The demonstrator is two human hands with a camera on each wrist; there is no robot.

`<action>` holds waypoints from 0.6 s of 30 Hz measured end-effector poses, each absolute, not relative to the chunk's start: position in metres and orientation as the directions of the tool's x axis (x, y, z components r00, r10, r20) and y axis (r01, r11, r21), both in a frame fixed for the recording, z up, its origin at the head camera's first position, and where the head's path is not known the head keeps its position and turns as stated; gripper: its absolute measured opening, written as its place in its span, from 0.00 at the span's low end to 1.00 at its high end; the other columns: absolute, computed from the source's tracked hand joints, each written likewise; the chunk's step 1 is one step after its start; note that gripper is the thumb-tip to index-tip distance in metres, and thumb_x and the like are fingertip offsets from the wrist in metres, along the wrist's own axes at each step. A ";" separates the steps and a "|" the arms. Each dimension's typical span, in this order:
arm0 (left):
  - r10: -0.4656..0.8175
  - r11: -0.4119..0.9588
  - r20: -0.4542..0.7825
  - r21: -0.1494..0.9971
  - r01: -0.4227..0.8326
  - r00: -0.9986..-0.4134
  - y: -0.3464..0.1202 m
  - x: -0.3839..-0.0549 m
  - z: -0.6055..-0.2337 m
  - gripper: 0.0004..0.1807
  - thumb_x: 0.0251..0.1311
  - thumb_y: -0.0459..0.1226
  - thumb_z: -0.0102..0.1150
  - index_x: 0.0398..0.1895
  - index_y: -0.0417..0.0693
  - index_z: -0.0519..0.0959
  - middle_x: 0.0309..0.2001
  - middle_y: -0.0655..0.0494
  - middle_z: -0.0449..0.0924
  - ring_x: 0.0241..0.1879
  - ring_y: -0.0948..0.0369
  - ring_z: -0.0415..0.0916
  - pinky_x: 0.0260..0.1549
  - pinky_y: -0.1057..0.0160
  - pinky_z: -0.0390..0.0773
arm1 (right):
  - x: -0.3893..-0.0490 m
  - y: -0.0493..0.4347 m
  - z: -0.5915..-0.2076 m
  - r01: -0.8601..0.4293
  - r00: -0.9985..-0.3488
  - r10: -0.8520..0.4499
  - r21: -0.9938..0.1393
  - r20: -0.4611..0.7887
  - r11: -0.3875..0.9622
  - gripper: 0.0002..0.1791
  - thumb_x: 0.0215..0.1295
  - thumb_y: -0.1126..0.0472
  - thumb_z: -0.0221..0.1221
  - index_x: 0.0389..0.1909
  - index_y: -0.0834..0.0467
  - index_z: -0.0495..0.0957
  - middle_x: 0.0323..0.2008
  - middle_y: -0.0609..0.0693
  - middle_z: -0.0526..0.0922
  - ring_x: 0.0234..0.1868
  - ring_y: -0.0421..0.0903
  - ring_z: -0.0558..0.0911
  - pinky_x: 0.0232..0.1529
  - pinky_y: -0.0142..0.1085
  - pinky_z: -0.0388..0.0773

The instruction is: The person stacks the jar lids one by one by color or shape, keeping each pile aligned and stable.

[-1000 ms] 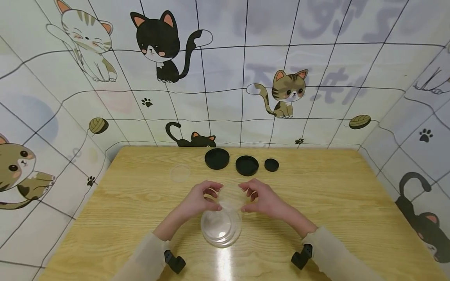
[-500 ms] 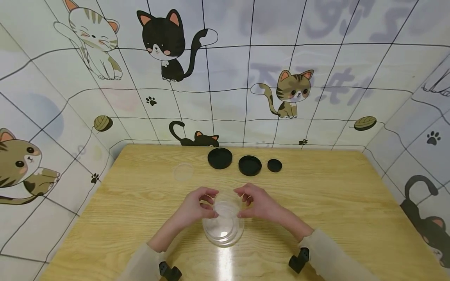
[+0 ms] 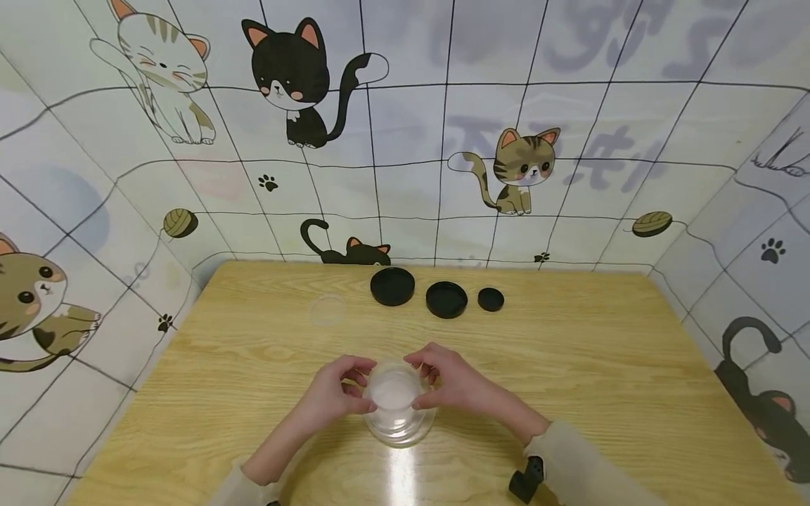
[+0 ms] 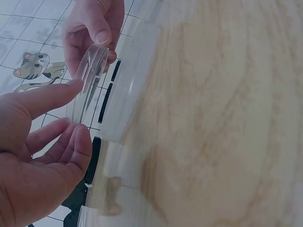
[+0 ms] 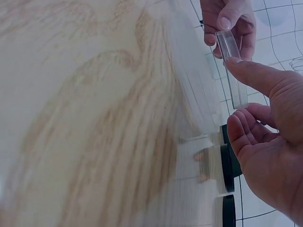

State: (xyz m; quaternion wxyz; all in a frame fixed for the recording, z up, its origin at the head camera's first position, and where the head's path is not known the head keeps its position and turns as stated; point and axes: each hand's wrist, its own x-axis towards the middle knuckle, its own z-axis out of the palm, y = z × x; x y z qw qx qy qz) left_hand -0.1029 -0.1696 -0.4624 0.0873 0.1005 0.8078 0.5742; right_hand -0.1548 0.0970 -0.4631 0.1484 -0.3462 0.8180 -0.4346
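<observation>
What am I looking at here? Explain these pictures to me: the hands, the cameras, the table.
There is no machine here, just a person working bare-handed. The wide pictures come from a camera worn on the head, looking forward and down; the other two come from wrist cameras, left and right. The left hand and right hand hold a clear round dish between them by its edges, above more clear round pieces on the wooden table. Farther back lie three black round pieces and a faint clear disc. Behind is a cat-patterned backdrop.

- clear shallow round dish point(image 3: 394, 388): pinched by left hand point(image 3: 339, 388) and right hand point(image 3: 448, 379), just above stack
- clear stacked dishes point(image 3: 400, 433): wider, round, lying flat
</observation>
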 end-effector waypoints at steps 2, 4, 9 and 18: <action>0.258 0.329 -0.031 0.943 0.058 -0.966 -0.170 -0.101 -0.464 0.33 0.43 0.24 0.80 0.57 0.33 0.79 0.45 0.45 0.80 0.44 0.53 0.76 0.41 0.62 0.83 | -0.153 0.097 -0.463 -0.442 -0.715 -0.697 -0.809 0.056 0.388 0.35 0.51 0.65 0.79 0.61 0.65 0.78 0.42 0.49 0.76 0.39 0.44 0.76 0.43 0.35 0.80; 0.253 0.338 -0.040 0.940 0.049 -0.967 -0.170 -0.099 -0.465 0.33 0.43 0.25 0.80 0.57 0.34 0.79 0.45 0.48 0.80 0.44 0.54 0.76 0.42 0.62 0.83 | -0.151 0.096 -0.463 -0.447 -0.713 -0.700 -0.803 0.054 0.394 0.35 0.51 0.64 0.79 0.61 0.65 0.78 0.41 0.48 0.75 0.39 0.44 0.76 0.43 0.36 0.80; 0.247 0.338 -0.051 0.940 0.037 -0.968 -0.172 -0.094 -0.465 0.33 0.42 0.25 0.81 0.57 0.34 0.79 0.43 0.48 0.79 0.42 0.55 0.76 0.40 0.63 0.83 | -0.149 0.094 -0.466 -0.444 -0.712 -0.701 -0.800 0.041 0.404 0.35 0.51 0.63 0.79 0.61 0.64 0.78 0.41 0.45 0.75 0.40 0.43 0.75 0.43 0.35 0.79; 0.259 0.355 -0.008 0.931 0.087 -0.966 -0.169 -0.090 -0.466 0.34 0.40 0.23 0.80 0.56 0.32 0.79 0.42 0.47 0.78 0.39 0.55 0.75 0.37 0.63 0.82 | -0.146 0.093 -0.467 -0.456 -0.702 -0.712 -0.785 0.027 0.420 0.35 0.51 0.64 0.79 0.61 0.64 0.78 0.40 0.47 0.75 0.39 0.44 0.75 0.42 0.34 0.78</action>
